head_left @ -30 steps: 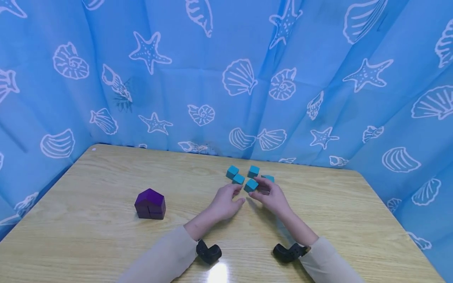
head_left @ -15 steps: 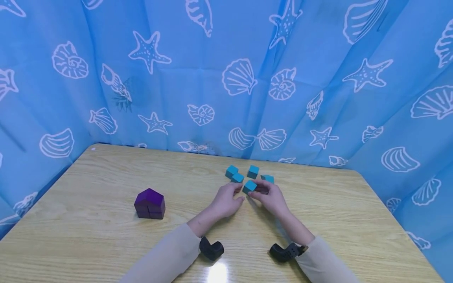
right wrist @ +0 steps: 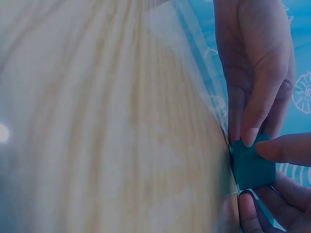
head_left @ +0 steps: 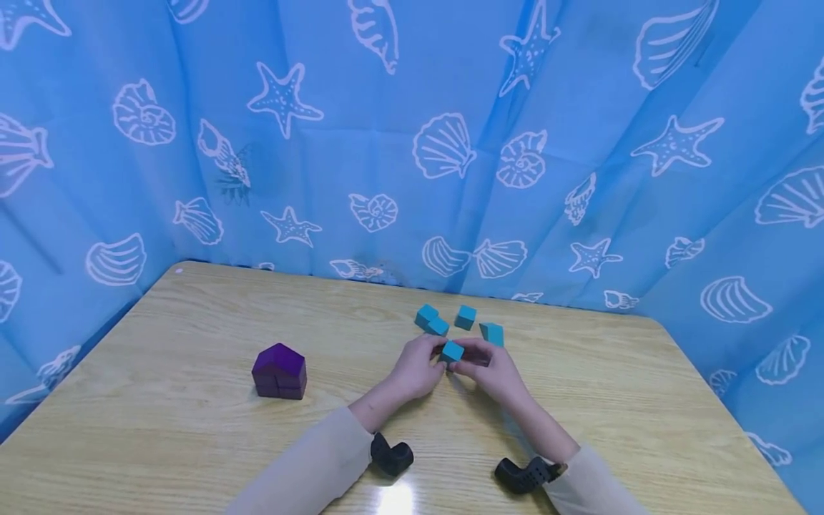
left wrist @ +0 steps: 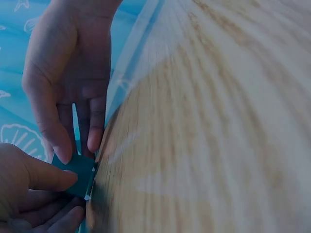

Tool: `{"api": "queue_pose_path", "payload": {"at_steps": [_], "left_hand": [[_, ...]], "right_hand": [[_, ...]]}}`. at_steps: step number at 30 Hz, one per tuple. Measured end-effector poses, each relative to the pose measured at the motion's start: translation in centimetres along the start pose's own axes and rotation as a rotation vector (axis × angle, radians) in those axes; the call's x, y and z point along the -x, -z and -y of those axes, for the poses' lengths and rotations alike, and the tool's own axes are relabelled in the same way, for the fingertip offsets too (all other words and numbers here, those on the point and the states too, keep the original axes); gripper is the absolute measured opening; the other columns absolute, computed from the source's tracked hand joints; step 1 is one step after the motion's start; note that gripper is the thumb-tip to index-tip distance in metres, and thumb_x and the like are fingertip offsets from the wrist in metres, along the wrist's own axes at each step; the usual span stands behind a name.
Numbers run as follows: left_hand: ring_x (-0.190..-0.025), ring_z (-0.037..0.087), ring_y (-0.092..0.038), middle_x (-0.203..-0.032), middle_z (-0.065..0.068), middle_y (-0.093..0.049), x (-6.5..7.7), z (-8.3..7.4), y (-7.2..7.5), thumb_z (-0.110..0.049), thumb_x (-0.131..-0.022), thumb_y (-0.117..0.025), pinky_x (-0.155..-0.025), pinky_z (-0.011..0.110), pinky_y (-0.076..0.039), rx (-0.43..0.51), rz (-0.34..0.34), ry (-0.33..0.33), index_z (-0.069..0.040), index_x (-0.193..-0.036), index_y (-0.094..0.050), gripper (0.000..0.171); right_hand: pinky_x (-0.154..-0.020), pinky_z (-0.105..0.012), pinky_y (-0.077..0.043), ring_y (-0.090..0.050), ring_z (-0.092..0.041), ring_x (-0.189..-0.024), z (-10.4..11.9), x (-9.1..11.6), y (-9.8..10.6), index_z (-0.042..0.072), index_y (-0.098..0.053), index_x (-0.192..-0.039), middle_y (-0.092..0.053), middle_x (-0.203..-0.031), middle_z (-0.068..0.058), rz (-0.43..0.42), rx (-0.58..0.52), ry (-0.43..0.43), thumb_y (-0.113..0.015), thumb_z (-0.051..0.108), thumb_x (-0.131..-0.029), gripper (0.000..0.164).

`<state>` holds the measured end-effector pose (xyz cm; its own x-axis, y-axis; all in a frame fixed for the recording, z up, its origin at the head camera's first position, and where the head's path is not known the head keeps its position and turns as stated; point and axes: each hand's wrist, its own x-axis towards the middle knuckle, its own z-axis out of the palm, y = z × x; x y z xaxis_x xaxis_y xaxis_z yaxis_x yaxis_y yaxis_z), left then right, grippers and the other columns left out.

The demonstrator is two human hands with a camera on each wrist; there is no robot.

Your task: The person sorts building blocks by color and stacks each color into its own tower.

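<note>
A teal cube (head_left: 453, 351) is held between my two hands, near the middle of the table. My left hand (head_left: 414, 368) has its fingertips on the cube's left side, and its thumb presses the near face in the left wrist view (left wrist: 68, 177). From the other side my right hand (head_left: 494, 372) pinches the same cube, its thumb and fingers around the right side. Just beyond the hands lie two touching teal cubes (head_left: 437, 326), a separate teal cube (head_left: 466, 317), and a teal wedge-shaped block (head_left: 493, 333) at the right.
Purple blocks (head_left: 279, 372) stand on the left of the wooden table (head_left: 193, 436), stacked like a small house with a peaked top. A blue curtain (head_left: 360, 164) with white shell prints hangs behind the table. Each wrist carries a black device (head_left: 390, 458).
The right hand has brought the cube left and nearer, away from the other teal blocks. My left fingers now meet the cube. The head view has shifted slightly.
</note>
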<state>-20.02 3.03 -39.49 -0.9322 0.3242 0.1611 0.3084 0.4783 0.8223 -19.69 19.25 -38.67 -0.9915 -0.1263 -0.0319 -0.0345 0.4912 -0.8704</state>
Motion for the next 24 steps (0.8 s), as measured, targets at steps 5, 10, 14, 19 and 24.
{"api": "queue_pose_path", "payload": {"at_steps": [5,10,14,19,24], "left_hand": [[-0.114,0.031,-0.06,-0.122,0.021,-0.06,0.3,-0.1,0.2,0.0,-0.09,-0.062,-0.094,0.034,-0.054,-0.002,-0.002,0.014,0.006,-0.125,-0.056,0.036],[-0.111,0.029,-0.062,-0.117,0.019,-0.064,1.2,0.0,0.7,-0.005,-0.088,-0.068,-0.091,0.031,-0.056,-0.02,-0.021,0.008,0.004,-0.119,-0.06,0.034],[-0.106,0.026,-0.064,-0.11,0.015,-0.067,2.1,0.0,1.2,-0.005,-0.085,-0.071,-0.088,0.031,-0.057,-0.024,-0.041,0.004,0.001,-0.112,-0.065,0.028],[-0.103,0.026,-0.065,-0.106,0.014,-0.068,3.2,0.1,2.0,-0.004,-0.084,-0.072,-0.086,0.03,-0.058,-0.012,-0.042,0.009,0.001,-0.108,-0.066,0.025],[-0.103,0.026,-0.065,-0.107,0.015,-0.067,3.9,0.2,2.8,-0.003,-0.085,-0.071,-0.087,0.029,-0.057,0.04,-0.045,0.03,0.001,-0.112,-0.064,0.029]], "right_hand": [[-0.087,-0.038,-0.057,-0.062,-0.033,-0.11,0.4,0.6,0.0,0.001,-0.06,-0.126,-0.064,-0.118,-0.019,0.023,-0.04,0.007,-0.07,0.012,-0.086,0.042],[-0.087,-0.036,-0.057,-0.061,-0.035,-0.112,0.9,1.2,-0.1,-0.002,-0.058,-0.127,-0.062,-0.122,-0.023,0.095,-0.077,0.035,-0.068,0.009,-0.088,0.042],[-0.09,-0.036,-0.056,-0.06,-0.035,-0.115,1.1,1.5,-0.4,-0.003,-0.058,-0.126,-0.061,-0.124,-0.023,0.145,-0.098,0.065,-0.068,0.009,-0.088,0.041],[-0.09,-0.033,-0.056,-0.06,-0.035,-0.115,1.0,1.8,-1.0,-0.003,-0.059,-0.126,-0.061,-0.124,-0.022,0.189,-0.108,0.083,-0.069,0.011,-0.088,0.041],[-0.09,-0.033,-0.056,-0.061,-0.033,-0.114,1.5,1.8,-1.6,0.0,-0.061,-0.124,-0.063,-0.123,-0.02,0.193,-0.091,0.097,-0.071,0.013,-0.087,0.041]]}}
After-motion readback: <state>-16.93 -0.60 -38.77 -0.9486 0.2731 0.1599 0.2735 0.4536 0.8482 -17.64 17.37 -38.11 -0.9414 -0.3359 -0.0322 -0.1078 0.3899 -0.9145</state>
